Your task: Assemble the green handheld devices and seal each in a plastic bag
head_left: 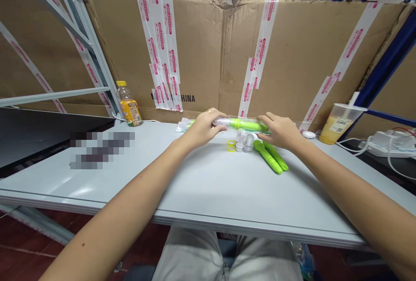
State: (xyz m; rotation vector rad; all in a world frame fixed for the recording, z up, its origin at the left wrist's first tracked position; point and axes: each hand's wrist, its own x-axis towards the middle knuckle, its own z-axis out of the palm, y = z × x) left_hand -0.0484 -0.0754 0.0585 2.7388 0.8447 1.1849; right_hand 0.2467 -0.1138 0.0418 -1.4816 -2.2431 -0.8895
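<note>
The left grip point(208, 126) holds the clear end of the wrapped green tube point(247, 124), thumb below and fingers above. From there the tube runs rightward, its long axis nearly level and roughly parallel to the cardboard point(201, 56) behind. It spans the gap between the hands, neither clearly nearer, over the far part of the desk point(201, 194); whether it touches down I cannot tell. Yellow rings point(231, 145) and clear caps point(248, 142) sit before its middle. The right grip point(278, 129) clasps the green end, two green pieces point(271, 157) lying just in front.
</note>
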